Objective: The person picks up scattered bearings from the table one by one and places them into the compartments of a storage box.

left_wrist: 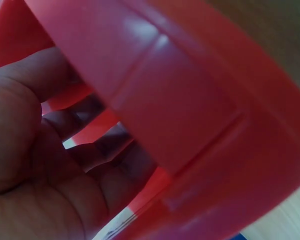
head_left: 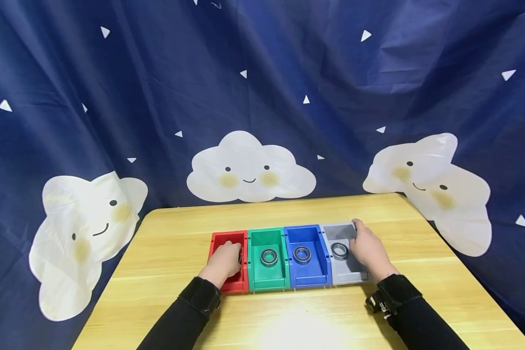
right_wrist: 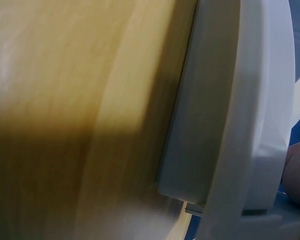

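Inside the red bin [head_left: 229, 288] at the left end of a row, my left hand [head_left: 224, 262] reaches down with its fingers bent. A sliver of a dark ring shows beside its thumb side. In the left wrist view the red front wall [left_wrist: 190, 105] hides the fingertips. At the row's right end, my right hand [head_left: 369, 250] grips the right rim of the grey bin [head_left: 350, 278], thumb on the inner side, a finger at the back corner. A metal ball bearing [head_left: 340, 251] lies in that bin, left of the hand.
Between them stand a green bin [head_left: 269, 283] with a bearing [head_left: 269, 257] and a blue bin [head_left: 310, 281] with another bearing [head_left: 302, 254]. The bins adjoin on a wooden table [head_left: 175, 253]. Behind hangs a dark blue curtain [head_left: 253, 97] with cloud prints.
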Demonstrator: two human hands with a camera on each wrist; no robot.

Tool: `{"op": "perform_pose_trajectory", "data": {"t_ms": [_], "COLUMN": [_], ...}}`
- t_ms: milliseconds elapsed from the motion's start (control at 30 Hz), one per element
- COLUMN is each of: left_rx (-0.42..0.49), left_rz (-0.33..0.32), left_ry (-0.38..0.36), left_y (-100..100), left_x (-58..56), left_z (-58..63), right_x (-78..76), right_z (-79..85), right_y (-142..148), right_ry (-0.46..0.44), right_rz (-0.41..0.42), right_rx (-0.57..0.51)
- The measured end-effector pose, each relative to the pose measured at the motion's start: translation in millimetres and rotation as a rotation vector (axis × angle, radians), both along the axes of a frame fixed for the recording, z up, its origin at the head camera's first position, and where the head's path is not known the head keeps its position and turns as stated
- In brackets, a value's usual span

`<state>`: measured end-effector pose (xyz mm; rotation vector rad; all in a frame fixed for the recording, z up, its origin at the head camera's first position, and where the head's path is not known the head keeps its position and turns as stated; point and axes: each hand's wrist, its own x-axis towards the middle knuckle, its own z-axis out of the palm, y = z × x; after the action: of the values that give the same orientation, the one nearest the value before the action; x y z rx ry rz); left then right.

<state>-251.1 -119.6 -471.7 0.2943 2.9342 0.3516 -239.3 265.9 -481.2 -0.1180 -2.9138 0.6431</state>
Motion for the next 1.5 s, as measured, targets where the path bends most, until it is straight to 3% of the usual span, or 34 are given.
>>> {"op": "perform_pose_trajectory", "data": {"t_ms": [1500], "left_rx": [-0.054], "left_rz": [0.012], "left_ry": [-0.02], "left_y": [2.9], "left_x": [-5.3], "left_z": [-6.9], "right_x": [-0.9], "right_z": [-0.3], "right_y": [-1.0], "right_ry": [-0.032], "right_rz": [-0.018], "right_rx": [-0.004]}}
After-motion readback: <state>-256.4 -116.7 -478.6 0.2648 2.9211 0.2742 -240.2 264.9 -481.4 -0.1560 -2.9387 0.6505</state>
